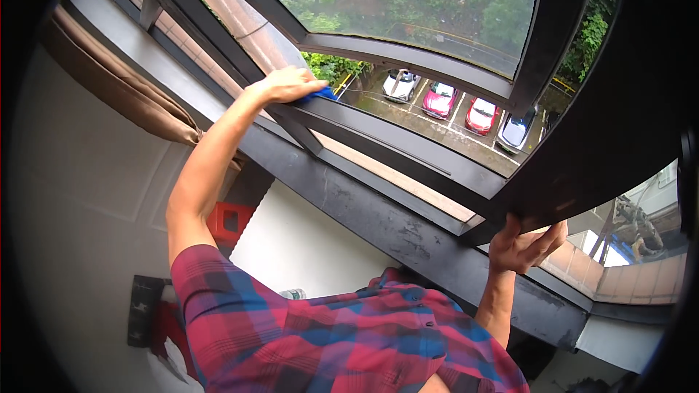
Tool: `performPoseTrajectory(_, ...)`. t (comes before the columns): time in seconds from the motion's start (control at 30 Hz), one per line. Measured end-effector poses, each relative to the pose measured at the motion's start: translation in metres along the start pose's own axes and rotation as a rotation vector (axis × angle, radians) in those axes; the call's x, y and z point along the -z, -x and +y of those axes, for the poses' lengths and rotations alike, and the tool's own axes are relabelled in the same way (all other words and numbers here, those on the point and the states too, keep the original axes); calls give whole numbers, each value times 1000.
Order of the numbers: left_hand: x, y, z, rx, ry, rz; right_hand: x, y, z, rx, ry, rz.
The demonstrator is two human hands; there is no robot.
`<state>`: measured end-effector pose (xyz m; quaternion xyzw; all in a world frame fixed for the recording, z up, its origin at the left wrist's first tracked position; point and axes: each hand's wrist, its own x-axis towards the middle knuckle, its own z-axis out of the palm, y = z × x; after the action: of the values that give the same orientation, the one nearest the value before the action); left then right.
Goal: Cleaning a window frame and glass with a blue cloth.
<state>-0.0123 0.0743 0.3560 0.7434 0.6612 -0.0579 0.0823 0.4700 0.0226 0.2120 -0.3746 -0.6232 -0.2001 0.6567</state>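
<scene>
My left hand (282, 86) is closed over a blue cloth (320, 94), most of it hidden under the fingers. It presses the cloth on the upper edge of a dark metal window rail (408, 142), near the rail's left end. My right hand (526, 246) grips the lower edge of a dark window frame (582, 153) at the right, thumb on the near side and fingers bent around the edge. Above the rail, a tilted-out window sash (415, 51) with a glass pane hangs outward.
A dark sill (364, 207) with scuffed paint runs slantwise below the window. At left hangs a brown gathered curtain (116, 80). A red object (228, 224) stands below my left arm. Several parked cars (438, 100) and green trees lie far below outside.
</scene>
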Motion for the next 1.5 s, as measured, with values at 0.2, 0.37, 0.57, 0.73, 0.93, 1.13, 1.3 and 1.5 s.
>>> performPoseTrajectory(0.2,-7,-4,-36,307,115,298,-7,4,4,-29,-34,-25)
performPoseTrajectory(0.37,-4,41,-50,209,1564,791,-9,11,1,-139,-152,24)
performPoseTrajectory(0.57,-10,71,-58,161,1772,856,-6,2,-4,-152,-116,-15)
performPoseTrajectory(0.73,-8,75,-47,130,1614,951,-8,3,-9,-172,-176,4)
performPoseTrajectory(0.93,-25,70,17,178,-22,710,-9,7,-4,-162,-154,-31)
performPoseTrajectory(1.13,-58,44,143,-230,184,823,-8,5,-10,-173,-176,-26)
performPoseTrajectory(1.3,-65,25,281,-486,335,880,-7,9,-7,-170,-103,-27)
performPoseTrajectory(1.5,-88,18,240,-512,93,1108,-1,5,-1,-110,-37,-12)
